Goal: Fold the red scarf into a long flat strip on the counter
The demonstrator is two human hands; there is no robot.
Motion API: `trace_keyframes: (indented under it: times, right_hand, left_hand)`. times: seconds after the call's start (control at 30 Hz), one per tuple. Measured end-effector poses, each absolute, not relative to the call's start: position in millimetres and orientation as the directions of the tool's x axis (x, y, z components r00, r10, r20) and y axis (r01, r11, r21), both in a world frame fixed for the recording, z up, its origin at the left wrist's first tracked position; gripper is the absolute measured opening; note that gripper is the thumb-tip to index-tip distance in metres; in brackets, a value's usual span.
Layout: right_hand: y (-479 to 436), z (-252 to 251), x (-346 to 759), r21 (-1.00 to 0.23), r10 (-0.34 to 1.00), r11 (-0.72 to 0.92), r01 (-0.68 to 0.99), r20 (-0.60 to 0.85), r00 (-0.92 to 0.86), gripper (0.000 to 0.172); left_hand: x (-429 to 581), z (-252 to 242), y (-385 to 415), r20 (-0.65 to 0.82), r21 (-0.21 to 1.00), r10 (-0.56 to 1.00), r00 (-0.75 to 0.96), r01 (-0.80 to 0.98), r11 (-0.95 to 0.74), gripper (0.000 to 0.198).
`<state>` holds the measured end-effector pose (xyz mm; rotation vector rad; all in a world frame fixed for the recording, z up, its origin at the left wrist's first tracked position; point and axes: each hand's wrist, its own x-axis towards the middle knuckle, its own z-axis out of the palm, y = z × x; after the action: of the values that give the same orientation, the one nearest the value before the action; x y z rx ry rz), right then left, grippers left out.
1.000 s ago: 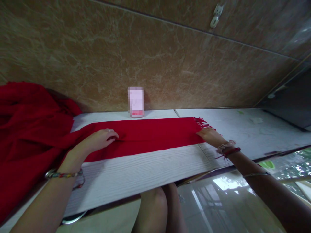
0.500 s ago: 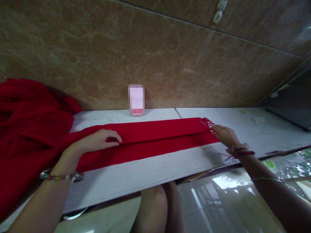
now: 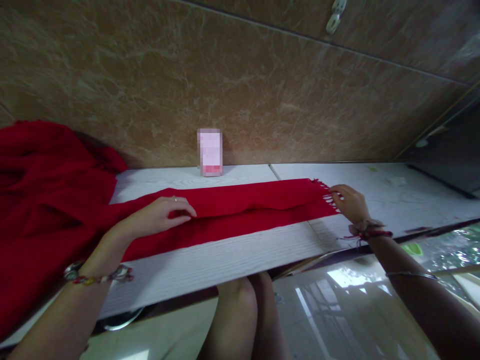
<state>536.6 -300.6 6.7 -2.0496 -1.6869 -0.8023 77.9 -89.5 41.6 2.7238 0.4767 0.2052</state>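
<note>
A long red fringed scarf point(image 3: 240, 226) lies lengthwise across the white bench, with one long edge folded over toward its middle. My left hand point(image 3: 170, 216) pinches that folded edge between thumb and fingers, left of the strip's centre. At the right end, my right hand point(image 3: 349, 202) has thumb and fingertips closed on the scarf by its fringe point(image 3: 328, 196). Between the two hands the folded edge runs slightly wavy. The rest of the red cloth point(image 3: 56, 215) is heaped in loose folds at the left, partly behind my left forearm.
The white wood-grain bench point(image 3: 225, 270) runs along a brown marbled tile wall point(image 3: 262, 90). A phone-like pink and white object point(image 3: 211, 152), blurred out, leans on the wall behind the scarf. My knees point(image 3: 240, 310) are below the bench's front edge, over a shiny tiled floor point(image 3: 318, 320).
My left hand has slid a little to the right along the folded edge. The edge between my hands has gone from straight to slightly wavy. My right hand has shifted slightly up and right.
</note>
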Motion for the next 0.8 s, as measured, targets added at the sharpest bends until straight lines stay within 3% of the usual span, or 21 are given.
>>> trace_keyframes:
  times: [0.1, 0.2, 0.47, 0.63, 0.8]
  right_hand:
    - [-312.2, -8.5, 538.1, 0.117, 0.848, -0.198, 0.973, 0.518, 0.111, 0.024]
    - [-318.7, -20.4, 539.4, 0.137, 0.889, -0.209, 0.968, 0.439, 0.130, 0.023]
    - [-319.3, -0.4, 538.5, 0.041, 0.767, -0.247, 0.968, 0.619, 0.169, 0.023]
    - [-333.4, -12.8, 538.7, 0.095, 0.842, -0.181, 0.979, 0.530, 0.104, 0.022]
    - [-335.8, -11.8, 539.0, 0.088, 0.845, -0.187, 0.979, 0.522, 0.114, 0.022]
  left_hand:
    - [82.4, 32.3, -110.2, -0.088, 0.359, 0.224, 0.971, 0.240, -0.902, 0.021]
    - [82.5, 24.5, -117.6, -0.148, 0.341, 0.199, 0.969, 0.239, -0.909, 0.020]
    - [69.0, 33.1, -100.6, 0.016, 0.309, 0.326, 0.945, 0.305, -0.901, 0.022]
    - [70.0, 16.9, -111.4, -0.105, 0.294, 0.283, 0.953, 0.302, -0.907, 0.020]
    - [69.4, 28.7, -118.2, -0.034, 0.311, 0.292, 0.956, 0.288, -0.906, 0.021]
